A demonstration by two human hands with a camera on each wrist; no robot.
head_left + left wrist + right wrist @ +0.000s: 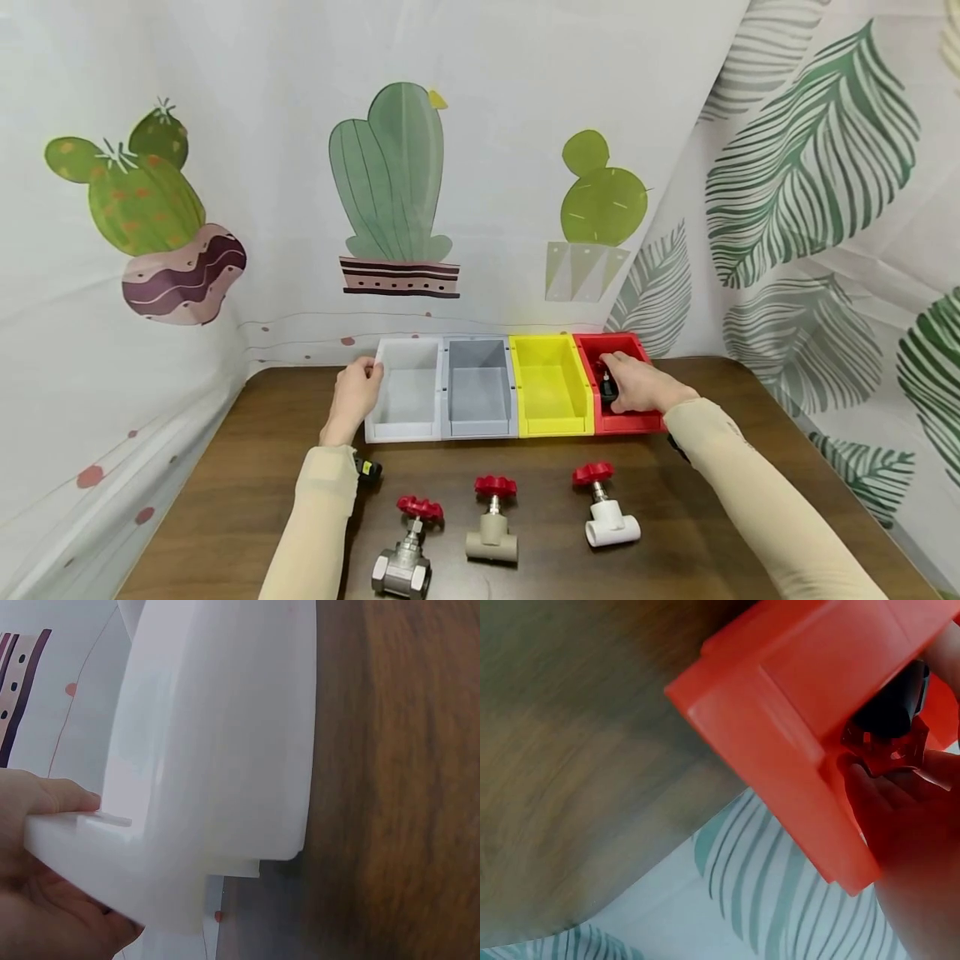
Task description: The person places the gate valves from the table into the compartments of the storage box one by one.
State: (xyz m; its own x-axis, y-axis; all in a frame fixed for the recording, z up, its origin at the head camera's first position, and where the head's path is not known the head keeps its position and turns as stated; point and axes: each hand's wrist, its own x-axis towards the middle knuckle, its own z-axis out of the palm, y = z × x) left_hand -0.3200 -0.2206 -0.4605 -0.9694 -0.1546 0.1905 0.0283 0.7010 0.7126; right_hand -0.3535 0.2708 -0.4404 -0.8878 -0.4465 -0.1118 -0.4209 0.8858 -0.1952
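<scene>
At the left end of a row of bins, my left hand (354, 394) grips the rim of the white bin (403, 432). The left wrist view shows the thumb on top of that rim and the fingers beneath it. My right hand (636, 385) reaches inside the red bin (630, 424) at the right end. It holds a black valve (608, 388) with a red handwheel (891, 752). In the right wrist view the fingers are at the handwheel, and the black body (891, 705) lies beyond it. Part of the valve is hidden by the hand and the bin.
Between the end bins stand a grey bin (480, 428) and a yellow bin (557, 426). Three red-handled valves lie nearer on the brown table (247, 500): a metal one (402, 571), a beige one (492, 537) and a white one (611, 527). A patterned curtain (495, 250) hangs behind.
</scene>
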